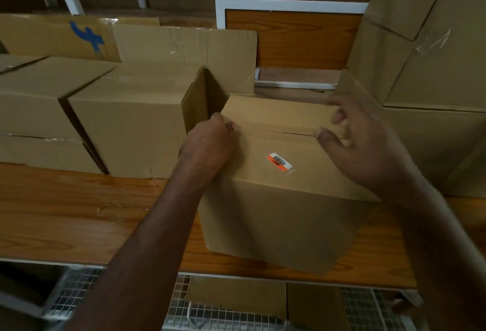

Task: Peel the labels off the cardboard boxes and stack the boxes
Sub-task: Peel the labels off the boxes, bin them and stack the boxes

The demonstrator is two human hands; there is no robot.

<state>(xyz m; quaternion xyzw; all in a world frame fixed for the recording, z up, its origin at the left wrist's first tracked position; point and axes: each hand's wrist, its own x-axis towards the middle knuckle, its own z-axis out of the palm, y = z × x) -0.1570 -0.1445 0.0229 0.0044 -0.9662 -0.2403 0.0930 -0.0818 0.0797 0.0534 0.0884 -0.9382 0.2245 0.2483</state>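
A wooden table [79, 215] runs across the frame, with cardboard boxes stacked at left and right. At centre stands a closed box [284, 199], and an orange and white label [279, 161] is stuck on its top. The left hand [207, 146] rests curled on the top's left edge, whether it pinches anything cannot be told, while the right hand [360, 141], blurred, hovers with fingers loosely spread over the right side.

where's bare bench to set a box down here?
Free: the wooden bench left of the labelled box, in front of the row of boxes; only a scrap of clear tape lies there. A thin strip runs along the front edge. Crowded: the back and right, walled by stacked boxes.
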